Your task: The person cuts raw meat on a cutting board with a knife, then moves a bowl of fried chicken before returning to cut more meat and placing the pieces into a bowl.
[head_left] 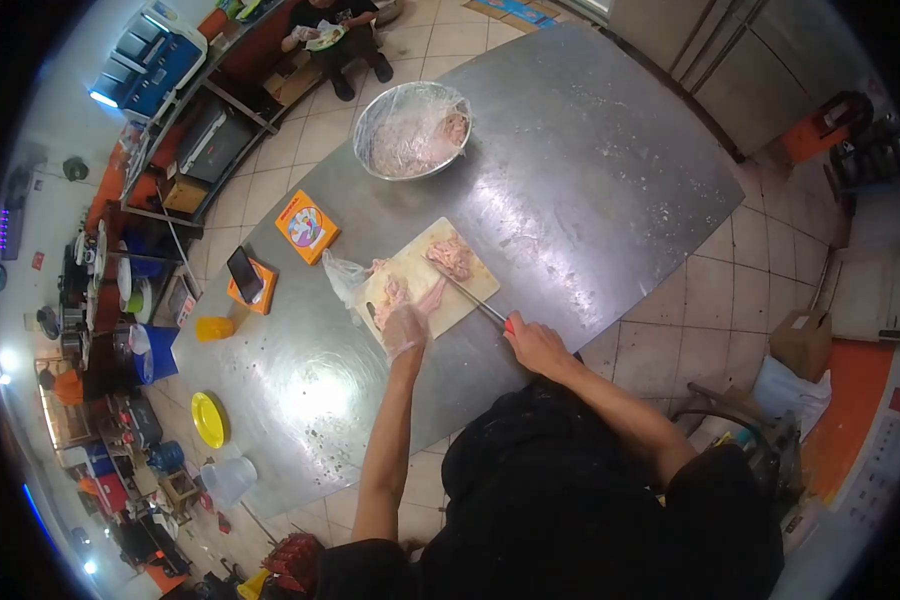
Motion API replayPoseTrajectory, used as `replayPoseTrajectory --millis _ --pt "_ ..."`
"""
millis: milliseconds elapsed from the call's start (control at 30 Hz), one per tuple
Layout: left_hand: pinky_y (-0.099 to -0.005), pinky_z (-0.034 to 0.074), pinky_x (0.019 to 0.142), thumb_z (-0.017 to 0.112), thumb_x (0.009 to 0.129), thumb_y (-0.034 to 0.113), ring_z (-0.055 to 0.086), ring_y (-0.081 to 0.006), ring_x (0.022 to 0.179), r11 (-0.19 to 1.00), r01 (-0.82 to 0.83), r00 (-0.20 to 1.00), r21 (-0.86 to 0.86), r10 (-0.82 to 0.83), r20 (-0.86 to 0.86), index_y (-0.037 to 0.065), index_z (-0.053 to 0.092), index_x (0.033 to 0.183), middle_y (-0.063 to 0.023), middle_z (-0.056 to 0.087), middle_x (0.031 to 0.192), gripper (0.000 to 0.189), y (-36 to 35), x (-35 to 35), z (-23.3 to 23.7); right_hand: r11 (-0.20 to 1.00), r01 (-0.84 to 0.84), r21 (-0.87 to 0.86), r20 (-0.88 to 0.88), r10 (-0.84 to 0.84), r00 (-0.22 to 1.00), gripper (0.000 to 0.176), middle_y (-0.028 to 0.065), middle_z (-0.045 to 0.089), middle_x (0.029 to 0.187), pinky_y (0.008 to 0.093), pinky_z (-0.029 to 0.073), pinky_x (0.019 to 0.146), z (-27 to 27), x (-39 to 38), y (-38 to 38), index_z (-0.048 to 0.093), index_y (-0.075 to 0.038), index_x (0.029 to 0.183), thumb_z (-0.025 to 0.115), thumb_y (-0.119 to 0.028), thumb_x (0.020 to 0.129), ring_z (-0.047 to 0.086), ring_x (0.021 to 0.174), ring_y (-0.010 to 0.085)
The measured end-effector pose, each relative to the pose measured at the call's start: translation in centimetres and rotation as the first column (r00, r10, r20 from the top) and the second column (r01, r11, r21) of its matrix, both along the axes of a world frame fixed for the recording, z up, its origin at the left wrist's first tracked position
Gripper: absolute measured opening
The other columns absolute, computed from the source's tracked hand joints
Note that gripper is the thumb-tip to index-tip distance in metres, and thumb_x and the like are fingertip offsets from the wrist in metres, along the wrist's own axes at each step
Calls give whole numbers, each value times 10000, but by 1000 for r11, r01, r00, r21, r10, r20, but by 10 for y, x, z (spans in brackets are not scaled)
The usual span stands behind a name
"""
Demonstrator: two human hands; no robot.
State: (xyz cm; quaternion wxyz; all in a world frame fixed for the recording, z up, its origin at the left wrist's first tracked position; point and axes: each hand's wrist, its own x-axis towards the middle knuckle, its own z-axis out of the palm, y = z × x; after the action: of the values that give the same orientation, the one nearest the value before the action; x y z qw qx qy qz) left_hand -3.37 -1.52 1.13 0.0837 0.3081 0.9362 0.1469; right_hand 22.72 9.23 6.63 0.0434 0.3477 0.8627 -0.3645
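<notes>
A pale cutting board (467, 309) lies on the metal table, with raw meat on it. One pile of cut meat (450, 256) is at its upper right, another portion (396, 290) at its left. My left hand (405, 331), in a clear plastic glove, rests at the board's lower left against the meat; its fingers are partly hidden. My right hand (535, 345) is wrapped round the red handle of a long knife (478, 302), whose blade reaches over the board toward the pile. A crumpled plastic bag (342, 277) touches the board's left edge.
On the metal table (590, 160) are a film-covered bowl of meat (410, 135), an orange box (307, 228), a phone (243, 274) on another box, a yellow container (213, 328), a yellow plate (209, 419) and a clear tub (230, 481). A seated person (332, 30) is beyond the table.
</notes>
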Motion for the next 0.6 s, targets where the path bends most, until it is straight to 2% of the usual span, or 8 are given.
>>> replayPoseTrajectory --millis 100,167,200,300,333,400,533,600 --pt "-451 542 945 585 968 428 675 -363 1135 990 117 990 -72 -123 -75 68 707 1230 -174 680 1276 462 3 4 56 1000 -22 -22 -29 21 999 290 268 657 757 614 499 682 7 1 -3 450 -22 1127 526 -287 1037 652 753 503" --pt "-465 560 854 595 960 441 706 -351 1032 937 -23 995 -350 57 86 85 739 1136 -171 724 1136 423 20 7 82 998 -55 -16 -42 54 998 290 268 662 756 609 503 670 13 1 -6 448 -14 1128 520 -281 1040 655 743 504" --pt "-465 560 854 595 960 441 706 -351 1032 937 -26 994 -347 60 88 85 739 1136 -171 724 1136 423 21 8 76 998 -58 -13 -41 57 998 290 268 662 756 609 503 670 11 1 -9 448 -14 1128 520 -281 1040 655 743 504" --pt "-493 529 807 589 961 313 685 -396 906 958 281 959 -52 -280 37 58 711 981 -206 710 948 284 28 16 57 998 -67 -3 -6 67 998 287 277 671 780 609 506 669 0 -2 -20 441 -6 1131 517 -268 1041 660 756 506" --pt "-493 529 807 589 961 313 685 -396 906 957 285 958 -52 -284 37 58 711 981 -206 710 948 284 29 18 43 998 -59 -18 15 59 998 279 280 674 788 612 506 671 -3 -2 -23 438 -4 1126 516 -258 1040 661 760 508" --pt "-458 510 885 638 912 284 658 -371 973 970 238 961 42 -229 -156 27 671 923 -181 709 975 260 31 22 8 998 -47 -36 38 48 998 271 283 676 795 616 507 674 -4 -6 -29 435 -2 1121 516 -248 1038 663 765 510" --pt "-466 464 1002 627 894 132 637 -350 1070 959 244 953 145 -209 -219 56 679 1058 -167 696 1051 188 22 18 -52 993 -25 -111 42 30 999 257 296 673 802 624 508 702 -5 -14 -30 430 -5 1106 513 -238 1035 663 790 517" --pt "-467 468 994 623 885 120 638 -348 1057 951 263 952 165 -228 -204 61 680 1058 -162 696 1042 191 17 24 -44 990 -27 -139 28 31 999 254 303 672 809 626 508 710 -13 -17 -30 428 -6 1099 512 -236 1034 663 799 520"
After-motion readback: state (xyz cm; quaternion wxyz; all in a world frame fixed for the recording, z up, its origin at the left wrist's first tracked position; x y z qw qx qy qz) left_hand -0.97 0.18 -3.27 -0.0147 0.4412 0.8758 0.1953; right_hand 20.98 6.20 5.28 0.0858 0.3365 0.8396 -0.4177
